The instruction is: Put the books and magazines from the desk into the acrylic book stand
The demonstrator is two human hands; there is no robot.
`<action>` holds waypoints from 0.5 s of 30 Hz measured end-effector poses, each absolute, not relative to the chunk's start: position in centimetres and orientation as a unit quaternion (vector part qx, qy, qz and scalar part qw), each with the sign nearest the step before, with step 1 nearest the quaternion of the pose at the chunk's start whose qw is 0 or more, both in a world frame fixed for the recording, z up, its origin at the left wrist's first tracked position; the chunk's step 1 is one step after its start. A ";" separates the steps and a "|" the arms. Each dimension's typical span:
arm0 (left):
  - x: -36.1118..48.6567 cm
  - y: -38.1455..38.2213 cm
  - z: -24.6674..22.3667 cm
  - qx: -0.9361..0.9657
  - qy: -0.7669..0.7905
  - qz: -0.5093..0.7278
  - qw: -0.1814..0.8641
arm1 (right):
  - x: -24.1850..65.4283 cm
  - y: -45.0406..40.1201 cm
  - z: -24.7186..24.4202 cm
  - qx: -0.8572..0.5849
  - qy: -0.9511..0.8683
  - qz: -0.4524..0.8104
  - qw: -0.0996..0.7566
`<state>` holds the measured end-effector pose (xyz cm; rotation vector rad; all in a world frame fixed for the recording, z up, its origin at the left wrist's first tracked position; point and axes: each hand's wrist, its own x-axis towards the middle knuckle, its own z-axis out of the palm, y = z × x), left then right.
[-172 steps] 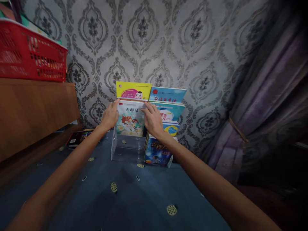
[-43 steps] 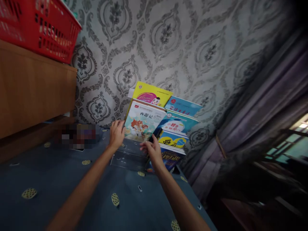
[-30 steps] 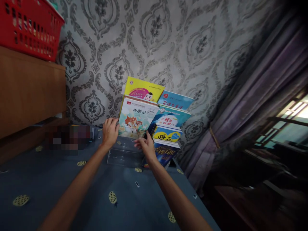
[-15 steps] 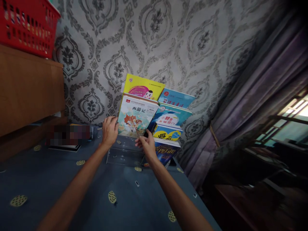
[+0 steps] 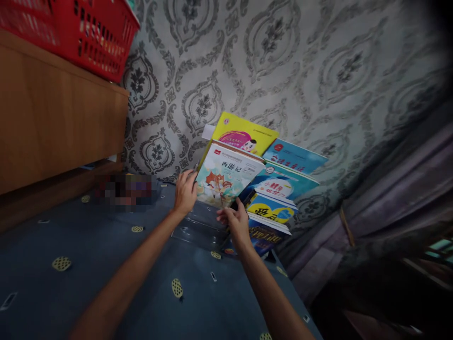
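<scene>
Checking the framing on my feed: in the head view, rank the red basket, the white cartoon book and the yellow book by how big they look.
1. Red basket, though cropped by the frame.
2. White cartoon book, held by left hand and right hand.
3. Yellow book, mostly hidden behind it.

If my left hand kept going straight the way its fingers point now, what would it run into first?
Your left hand already has its fingers on the left edge of the white storybook. Pushed further up and back, it would probably meet the yellow book behind, then the patterned wall; depth is unclear.
</scene>
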<state>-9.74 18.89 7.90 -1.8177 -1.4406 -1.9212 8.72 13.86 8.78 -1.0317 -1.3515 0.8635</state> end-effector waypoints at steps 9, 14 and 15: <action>-9.7 19.6 11.2 -0.609 -0.441 -0.657 0.064 | 8.3 13.6 9.1 -0.448 -0.560 0.379 0.584; -9.5 20.1 13.8 -0.610 -0.407 -0.676 0.070 | 8.2 13.4 9.1 -0.450 -0.555 0.375 0.590; -9.5 20.1 14.2 -0.609 -0.402 -0.680 0.067 | 8.2 13.4 9.1 -0.450 -0.557 0.373 0.591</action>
